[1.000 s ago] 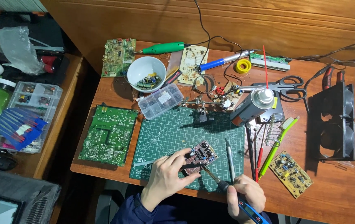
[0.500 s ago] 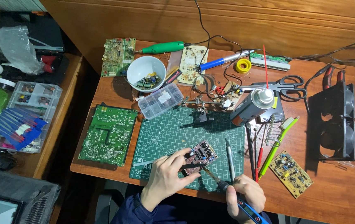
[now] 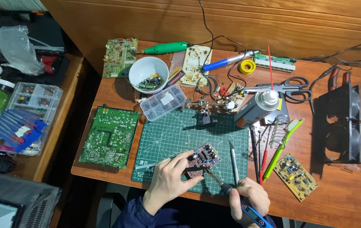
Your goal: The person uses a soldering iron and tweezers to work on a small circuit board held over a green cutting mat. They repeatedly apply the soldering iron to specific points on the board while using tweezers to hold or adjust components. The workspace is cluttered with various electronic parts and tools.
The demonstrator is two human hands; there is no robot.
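Down on the green cutting mat (image 3: 176, 139), the left hand (image 3: 170, 181) grips a small circuit board (image 3: 201, 159), the right hand (image 3: 250, 200) holds a soldering iron (image 3: 231, 192) against it, beside tweezers (image 3: 233, 157), while a white bowl (image 3: 148, 74) holds loose components.

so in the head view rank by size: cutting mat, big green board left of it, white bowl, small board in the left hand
1. Cutting mat
2. Big green board
3. White bowl
4. Small board, partly covered by the left hand, so its full size is unsure, though it looks smallest.
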